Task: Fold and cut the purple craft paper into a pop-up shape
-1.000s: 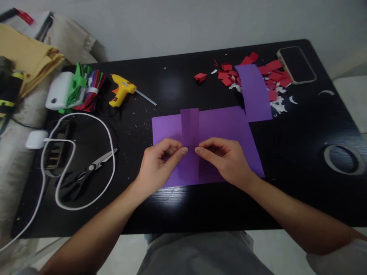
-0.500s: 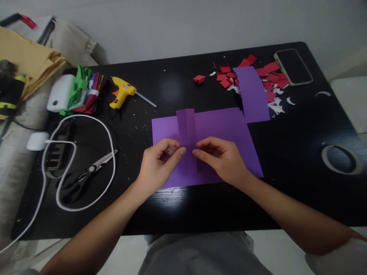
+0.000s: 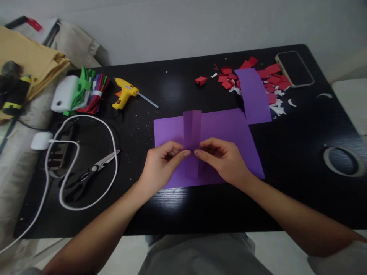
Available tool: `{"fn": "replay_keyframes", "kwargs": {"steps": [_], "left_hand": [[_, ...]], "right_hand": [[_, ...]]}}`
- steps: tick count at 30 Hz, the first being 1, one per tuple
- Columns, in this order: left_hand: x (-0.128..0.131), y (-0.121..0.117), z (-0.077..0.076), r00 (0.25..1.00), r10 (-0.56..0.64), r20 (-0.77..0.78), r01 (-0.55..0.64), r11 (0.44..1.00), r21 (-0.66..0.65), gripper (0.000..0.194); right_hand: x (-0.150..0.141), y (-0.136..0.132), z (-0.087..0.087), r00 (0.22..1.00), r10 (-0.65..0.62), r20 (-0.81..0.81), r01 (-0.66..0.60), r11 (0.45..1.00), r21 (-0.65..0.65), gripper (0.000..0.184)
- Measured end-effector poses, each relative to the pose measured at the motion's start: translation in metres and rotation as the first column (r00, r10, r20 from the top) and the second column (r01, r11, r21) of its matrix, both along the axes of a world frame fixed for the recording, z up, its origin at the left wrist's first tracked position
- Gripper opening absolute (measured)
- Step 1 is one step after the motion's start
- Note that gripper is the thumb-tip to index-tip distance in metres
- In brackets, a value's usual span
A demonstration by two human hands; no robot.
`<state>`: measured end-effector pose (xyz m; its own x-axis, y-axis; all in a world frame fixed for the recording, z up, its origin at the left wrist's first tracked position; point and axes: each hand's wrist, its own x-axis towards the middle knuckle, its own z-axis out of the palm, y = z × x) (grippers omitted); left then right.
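At the far left, folded tan material (image 3: 31, 57) is lying beside the black tabletop (image 3: 177, 217). On the tabletop, a white adapter (image 3: 41, 141) is feeding a white cable (image 3: 116, 162), which is forming a loose loop. A white box (image 3: 65, 93) is standing behind it, with a green bundle (image 3: 79, 93) and a red bundle (image 3: 93, 99) touching its right side. Scissors (image 3: 96, 168) are lying across the cable loop, blades pointing up and to the right. A yellow glue gun (image 3: 123, 93) is resting farther back, a glue stick (image 3: 148, 100) projecting from its rear.

At center, a large purple sheet (image 3: 169, 131) is lying flat. The left hand (image 3: 159, 164) is pinching the left edge of a purple strip (image 3: 191, 126), thumb and fingers clamped on it. The strip is showing a lengthwise crease and is being held over the sheet, between both hands. The right hand (image 3: 228, 158) is pinching the right edge, its grip likewise clamped.

To the right, a curved purple piece (image 3: 256, 97) is overlapping red scraps (image 3: 273, 79). A phone (image 3: 294, 68) is touching those scraps; a pale ring (image 3: 327, 158) is lying nearer the front.
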<state>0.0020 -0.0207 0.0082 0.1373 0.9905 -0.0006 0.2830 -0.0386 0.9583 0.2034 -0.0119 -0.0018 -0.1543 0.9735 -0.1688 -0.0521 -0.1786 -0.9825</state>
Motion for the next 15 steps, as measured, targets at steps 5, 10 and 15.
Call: {"fn": "replay_keyframes", "kwargs": {"steps": [5, 10, 15], "left_hand": [[-0.0004, -0.0009, -0.0037, 1.0, -0.015, -0.025, 0.014, 0.999, -0.032, 0.019], [-0.0019, 0.0001, -0.0039, 0.995, -0.097, -0.002, 0.096, 0.988, -0.118, 0.019], [-0.0016, 0.0004, -0.0043, 0.996, -0.075, 0.053, 0.083, 0.981, -0.178, 0.019]], "right_hand": [[0.0008, 0.0014, 0.0024, 0.999, -0.03, 0.028, 0.03, 0.999, 0.012, 0.024], [0.0047, 0.0043, 0.0064, 0.993, -0.095, 0.069, 0.093, 0.995, 0.022, 0.021], [0.0069, 0.007, 0.0032, 0.985, -0.171, -0.003, 0.171, 0.985, -0.032, 0.015]]}}
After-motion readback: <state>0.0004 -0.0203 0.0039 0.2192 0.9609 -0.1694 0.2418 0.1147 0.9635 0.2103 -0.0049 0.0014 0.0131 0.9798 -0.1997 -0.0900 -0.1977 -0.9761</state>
